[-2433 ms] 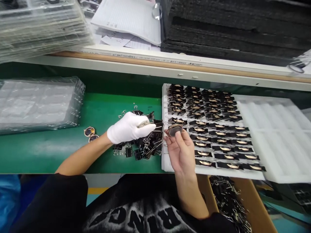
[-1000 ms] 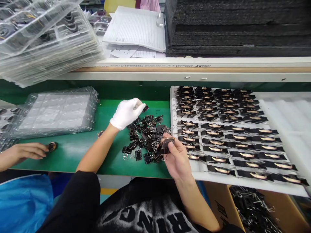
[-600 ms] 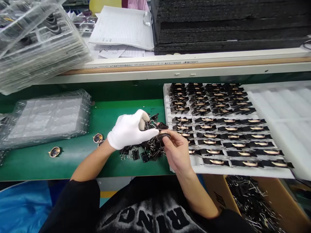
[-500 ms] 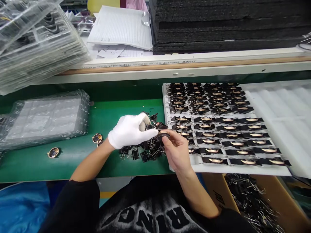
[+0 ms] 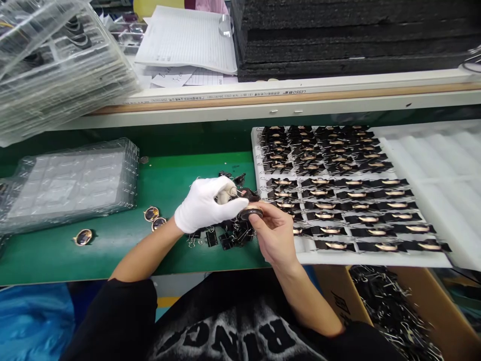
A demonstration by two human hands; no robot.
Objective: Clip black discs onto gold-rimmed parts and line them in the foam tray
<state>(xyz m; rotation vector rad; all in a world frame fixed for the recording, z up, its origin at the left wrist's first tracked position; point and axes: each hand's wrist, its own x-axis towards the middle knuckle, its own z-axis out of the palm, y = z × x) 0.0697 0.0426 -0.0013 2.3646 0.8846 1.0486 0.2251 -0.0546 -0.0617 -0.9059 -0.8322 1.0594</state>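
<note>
My left hand (image 5: 210,204), in a white glove, has its thumb and fingers closed round the wire handle of a black binder clip (image 5: 249,196). Bare, my right hand (image 5: 276,230) pinches a round, dark watch case (image 5: 251,212) with a gold-coloured rim between thumb and fingers, right against the clip. Whether the clip's jaws grip the case cannot be made out. Beneath my hands lies a loose heap of black binder clips (image 5: 226,240), partly covered. Three gold-rimmed round watch cases (image 5: 83,236) rest on the green mat to the left.
A white foam tray (image 5: 409,260) at the right carries rows of clipped cases. Clear plastic trays (image 5: 75,180) are stacked at the left. An open cardboard box (image 5: 439,306) of binder clips stands below the bench edge. Papers (image 5: 188,40) and black foam sheets (image 5: 338,45) lie on the shelf.
Both hands have shifted very slightly, still together at the clip and the watch case. The view has tilted a little; nothing else has visibly moved.
</note>
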